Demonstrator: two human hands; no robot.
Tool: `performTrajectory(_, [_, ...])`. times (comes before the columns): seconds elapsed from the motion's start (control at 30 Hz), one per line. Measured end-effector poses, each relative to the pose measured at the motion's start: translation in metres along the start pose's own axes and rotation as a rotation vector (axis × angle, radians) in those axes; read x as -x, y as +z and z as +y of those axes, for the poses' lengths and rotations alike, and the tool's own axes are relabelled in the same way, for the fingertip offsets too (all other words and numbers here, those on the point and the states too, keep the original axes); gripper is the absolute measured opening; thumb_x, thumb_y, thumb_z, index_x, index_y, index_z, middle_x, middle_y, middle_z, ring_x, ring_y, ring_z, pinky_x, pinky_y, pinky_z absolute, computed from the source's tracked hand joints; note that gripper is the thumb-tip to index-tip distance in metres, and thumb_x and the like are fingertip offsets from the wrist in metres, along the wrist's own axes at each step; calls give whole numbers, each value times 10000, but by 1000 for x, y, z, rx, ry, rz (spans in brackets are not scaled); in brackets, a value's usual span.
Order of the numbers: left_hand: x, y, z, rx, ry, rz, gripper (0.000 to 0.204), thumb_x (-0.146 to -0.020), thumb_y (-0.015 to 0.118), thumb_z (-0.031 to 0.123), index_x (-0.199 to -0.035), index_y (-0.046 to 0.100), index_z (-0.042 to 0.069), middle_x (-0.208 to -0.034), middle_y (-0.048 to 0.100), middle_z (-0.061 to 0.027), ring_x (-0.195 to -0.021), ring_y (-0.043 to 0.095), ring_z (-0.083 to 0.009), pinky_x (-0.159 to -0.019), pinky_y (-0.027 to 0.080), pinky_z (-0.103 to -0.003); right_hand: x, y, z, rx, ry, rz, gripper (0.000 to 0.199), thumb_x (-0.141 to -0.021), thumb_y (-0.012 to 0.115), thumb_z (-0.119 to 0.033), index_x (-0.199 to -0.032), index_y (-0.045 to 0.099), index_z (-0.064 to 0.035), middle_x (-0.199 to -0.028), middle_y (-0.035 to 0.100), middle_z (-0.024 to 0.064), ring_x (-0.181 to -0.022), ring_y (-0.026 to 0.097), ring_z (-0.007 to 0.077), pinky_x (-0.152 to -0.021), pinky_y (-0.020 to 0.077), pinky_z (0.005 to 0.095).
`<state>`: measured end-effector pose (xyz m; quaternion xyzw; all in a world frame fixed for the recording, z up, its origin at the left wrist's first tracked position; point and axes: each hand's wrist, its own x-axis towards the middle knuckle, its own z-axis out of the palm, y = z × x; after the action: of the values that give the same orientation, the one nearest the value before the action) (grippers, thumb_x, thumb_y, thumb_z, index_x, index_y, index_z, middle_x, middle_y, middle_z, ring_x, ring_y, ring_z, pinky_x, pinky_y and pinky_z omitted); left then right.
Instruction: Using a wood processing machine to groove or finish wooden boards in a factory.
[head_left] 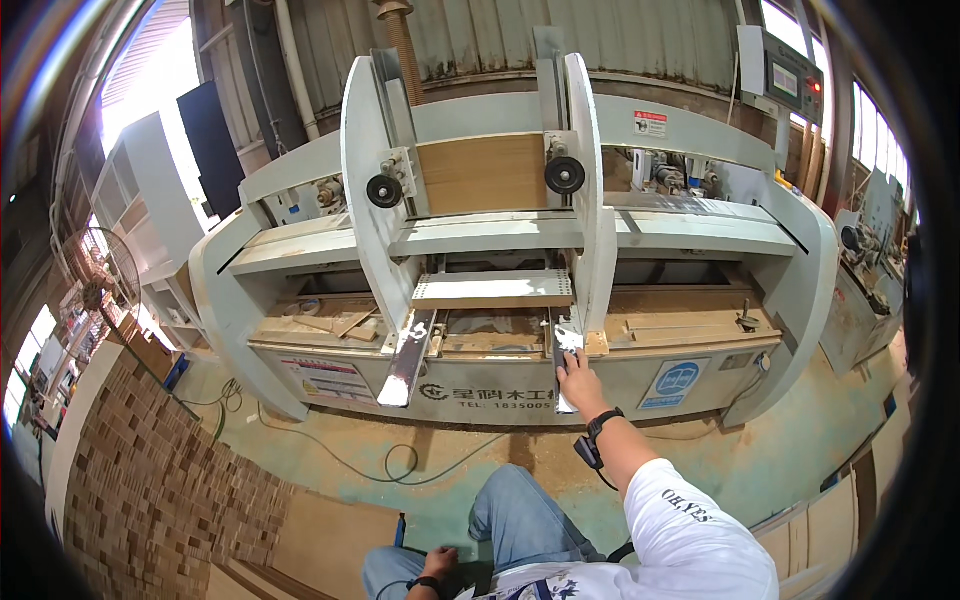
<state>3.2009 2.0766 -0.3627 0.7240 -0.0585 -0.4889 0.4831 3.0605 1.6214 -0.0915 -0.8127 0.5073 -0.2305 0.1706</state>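
The person stands low in the frame in blue jeans and a white shirt; the left hand (438, 562) rests down by the left thigh, fingers curled loosely on the jeans, gripping nothing that I can make out; a dark band sits on that wrist. The right arm stretches forward with a black watch (604, 421) on the wrist; the right hand (580, 378) lies flat, fingers spread, on the right rail (563, 372), a bright metal strip that sticks out from the front of the machine (500, 300); the two hands are well apart.

To the left a stack of boards (160, 490) shows its brown end grain, with a flat panel (335, 540) beside it on the floor; a cable (400, 462) loops over the dusty green floor in front of the machine.

A second strip, the left rail (408, 360), slants out from the machine's front, level with the right one; between and above them a pale board (493, 289) lies across the opening; wood scraps litter the ledges on either side. Higher up, two white uprights carry black rollers, and a wooden panel (483, 173) stands between them. A control box (783, 72) hangs at the top right; a fan (103, 268) stands at the far left near white shelves.
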Motion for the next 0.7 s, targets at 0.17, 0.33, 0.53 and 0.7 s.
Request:
performTrajectory(0.17, [-2, -1, -2, -1, -13, -27, 243, -853, 646, 203, -953, 628, -17, -765, 627, -52, -647, 590, -150, -569, 471, -280, 0, -1, 0, 10, 11, -17, 484, -908, 492, -365, -1339, 454, -149, -1470, 327, 144, -1058, 560, 413, -915, 457, 476])
performTrajectory(0.33, [-6, -3, -4, -30, -56, -11, 245, -851, 649, 203, -953, 632, -19, -763, 627, -56, -644, 586, -149, -562, 469, -281, -1, 1, 0, 13, 3, 0, 482, -910, 492, -364, -1342, 448, -156, -1474, 320, 135, -1053, 564, 410, -908, 463, 477])
performTrajectory(0.53, [3, -1, 2, -169, -37, 32, 265, -842, 651, 241, -931, 657, -9, -758, 632, -49, -645, 580, -138, -570, 460, -281, -3, 5, 4, 22, -12, 10, 469, -909, 496, -361, -1331, 451, -162, -1472, 323, 130, -1035, 571, 416, -893, 471, 480])
performTrajectory(0.7, [13, 4, 12, -154, 16, 50, 226, -875, 620, 231, -881, 645, 6, -718, 605, -23, -616, 548, -124, -543, 426, -274, -5, 8, 6, 14, -22, 8, 472, -910, 491, -360, -1333, 446, -155, -1469, 325, 134, -1013, 578, 426, -885, 473, 484])
